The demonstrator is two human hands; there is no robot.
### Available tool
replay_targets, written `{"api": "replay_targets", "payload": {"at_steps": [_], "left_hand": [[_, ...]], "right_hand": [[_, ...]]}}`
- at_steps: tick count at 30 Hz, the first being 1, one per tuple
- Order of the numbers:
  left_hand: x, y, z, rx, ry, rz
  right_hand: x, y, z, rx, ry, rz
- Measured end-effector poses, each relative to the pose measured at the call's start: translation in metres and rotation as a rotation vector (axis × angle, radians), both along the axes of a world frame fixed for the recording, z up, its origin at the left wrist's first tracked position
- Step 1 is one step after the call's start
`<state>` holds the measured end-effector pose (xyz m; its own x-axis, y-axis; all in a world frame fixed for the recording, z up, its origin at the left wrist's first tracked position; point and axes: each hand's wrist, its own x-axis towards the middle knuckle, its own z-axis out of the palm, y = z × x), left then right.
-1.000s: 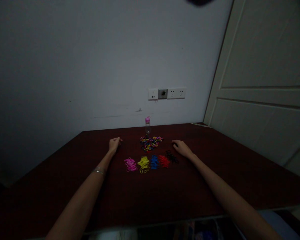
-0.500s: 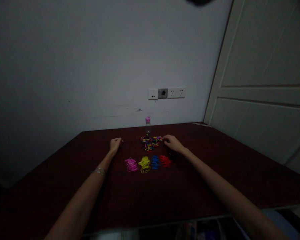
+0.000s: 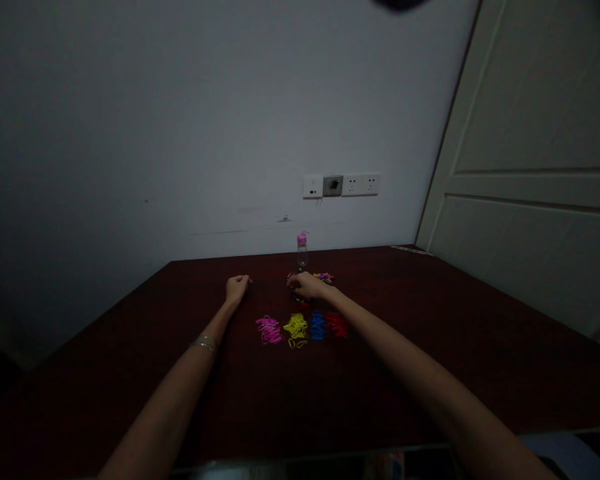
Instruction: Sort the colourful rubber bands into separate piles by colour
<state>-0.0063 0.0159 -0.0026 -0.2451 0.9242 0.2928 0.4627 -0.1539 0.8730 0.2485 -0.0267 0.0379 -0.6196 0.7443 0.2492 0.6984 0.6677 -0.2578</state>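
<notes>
Over the mixed pile of small coloured bands [image 3: 324,277], my right hand [image 3: 306,285] reaches in with its fingertips down and together. It covers much of the pile, and what lies between the fingers is hidden. My left hand [image 3: 237,287] rests on the table left of the pile, its fingers curled in, with no band showing in it. Nearer me lie sorted heaps of bands in a row: pink [image 3: 269,330], yellow [image 3: 296,325], blue [image 3: 318,325] and red [image 3: 337,325]. My right forearm passes close by the red heap.
A clear bottle with a pink cap [image 3: 303,250] stands behind the mixed pile. The dark red table [image 3: 290,400] meets a wall with a row of sockets [image 3: 360,185]. To the right is a pale panelled door [image 3: 525,180].
My right hand has moved left, from the right edge of the mixed pile to over it. My left hand stays where it was on the table. The view has shifted slightly.
</notes>
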Motion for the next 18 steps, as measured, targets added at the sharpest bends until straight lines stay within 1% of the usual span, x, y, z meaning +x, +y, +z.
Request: {"api": "replay_targets", "payload": {"at_steps": [6,11,18], "left_hand": [[0.0004,0.0002,-0.0009,0.003,0.002,0.009],[-0.0011,0.0023,-0.0037,0.023,0.006,-0.007],[-0.0014,0.0038,-0.0050,0.003,0.016,0.001]], "right_hand": [[-0.0056,0.0041,-0.0085,0.013,-0.096,-0.074],[-0.0070,0.0055,-0.0097,0.038,-0.106,-0.092],[-0.0046,0.0038,-0.0106,0.042,-0.092,-0.108]]}}
